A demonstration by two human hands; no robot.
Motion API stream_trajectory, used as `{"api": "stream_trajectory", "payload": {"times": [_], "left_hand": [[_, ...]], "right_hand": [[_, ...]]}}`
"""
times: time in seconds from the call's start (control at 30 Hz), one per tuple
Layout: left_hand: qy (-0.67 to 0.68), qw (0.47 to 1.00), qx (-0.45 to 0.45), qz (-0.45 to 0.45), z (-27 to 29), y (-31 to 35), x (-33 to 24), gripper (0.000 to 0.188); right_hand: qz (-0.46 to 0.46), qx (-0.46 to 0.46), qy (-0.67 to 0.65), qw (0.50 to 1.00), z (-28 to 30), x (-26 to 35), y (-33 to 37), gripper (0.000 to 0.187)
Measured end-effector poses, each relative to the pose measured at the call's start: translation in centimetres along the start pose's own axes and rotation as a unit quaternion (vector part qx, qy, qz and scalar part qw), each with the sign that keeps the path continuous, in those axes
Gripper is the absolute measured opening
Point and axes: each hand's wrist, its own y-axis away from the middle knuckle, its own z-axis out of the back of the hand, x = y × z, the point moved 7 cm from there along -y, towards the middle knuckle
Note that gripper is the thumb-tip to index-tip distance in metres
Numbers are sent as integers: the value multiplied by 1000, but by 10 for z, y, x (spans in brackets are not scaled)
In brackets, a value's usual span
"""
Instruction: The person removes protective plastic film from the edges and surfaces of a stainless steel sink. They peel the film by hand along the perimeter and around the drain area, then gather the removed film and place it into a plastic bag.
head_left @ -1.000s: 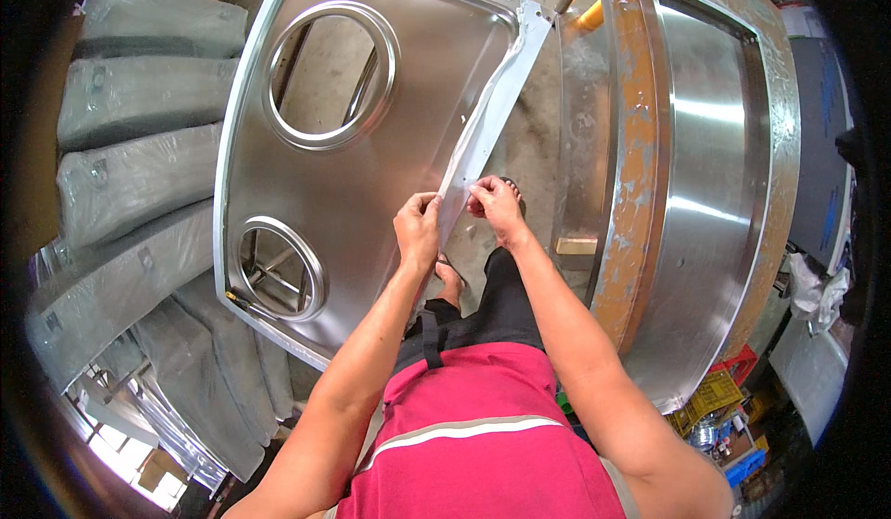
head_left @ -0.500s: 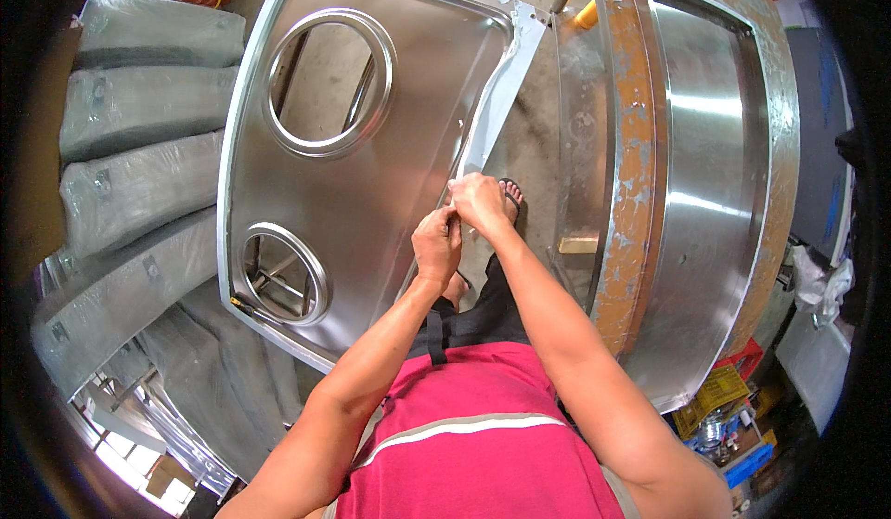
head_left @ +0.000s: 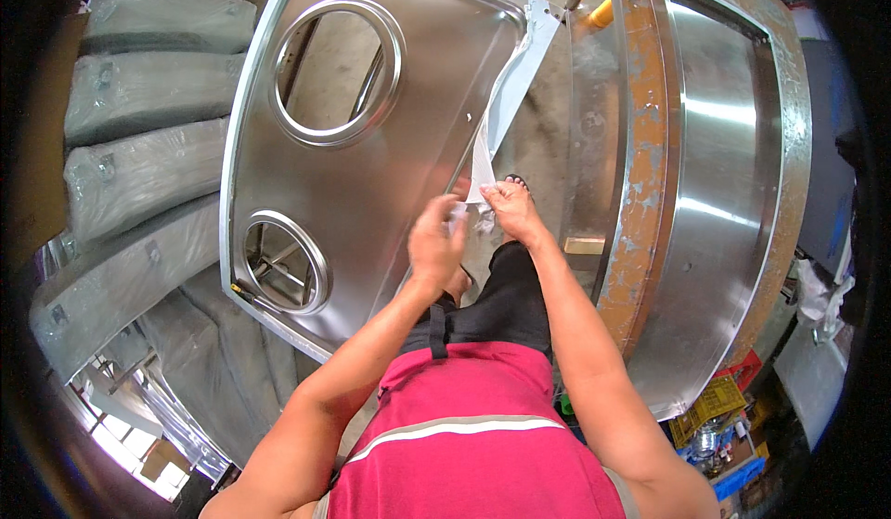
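Parted since half a second ago, the left hand point(head_left: 436, 245) and right hand point(head_left: 512, 211) now stand apart where they met at the edge of the panel point(head_left: 371, 189), and a white flap of film point(head_left: 480, 168) shows between them.

In the head view, the film lies just ahead of the hands, its lower end loose and crumpled. Its long axis runs away from the person and a little rightward, along the panel's right edge toward the far corner, beside a pale flange point(head_left: 522, 83). The right hand is nearer, pinching the loose end between thumb and fingers. The left hand, a little closer to the body and over the panel's side, is blurred; a pale scrap point(head_left: 455, 214) shows at its fingers, but I cannot tell whether it is gripped or joined to the film.

The panel is bare metal with two round, rimmed holes on its left side. Concrete floor point(head_left: 543, 148) fills the gap to its right, with a sandalled foot point(head_left: 516, 182) just beyond the right hand. Farther right stands an orange surface point(head_left: 639, 240), its paint worn, carrying a steel sheet point(head_left: 696, 278). Plastic-wrapped pads point(head_left: 153, 101) line the left; a yellow crate point(head_left: 707, 406) sits lower right.
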Motion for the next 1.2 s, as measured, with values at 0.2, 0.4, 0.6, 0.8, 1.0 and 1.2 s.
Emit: {"api": "stream_trajectory", "payload": {"times": [0.2, 0.4, 0.6, 0.8, 1.0, 1.2], "left_hand": [[-231, 954, 161, 104, 29, -27, 41, 24], [-363, 883, 289, 67, 4, -22, 43, 49], [-348, 886, 304, 29, 3, -26, 53, 35], [-296, 911, 277, -75, -5, -18, 51, 23], [-251, 930, 248, -103, -13, -3, 42, 19], [-237, 939, 210, -133, -19, 11, 47, 13]], "right_hand": [[4, -28, -56, 998, -2, -2, 8, 50], [-37, -24, -52, 998, 0, -3, 13, 47], [-32, -21, -44, 998, 1, 2, 14, 45], [-44, -24, -24, 998, -2, -6, 13, 44], [-67, -24, -62, 996, -4, -8, 14, 50], [-109, 1, -14, 994, -12, 6, 29, 74]]}}
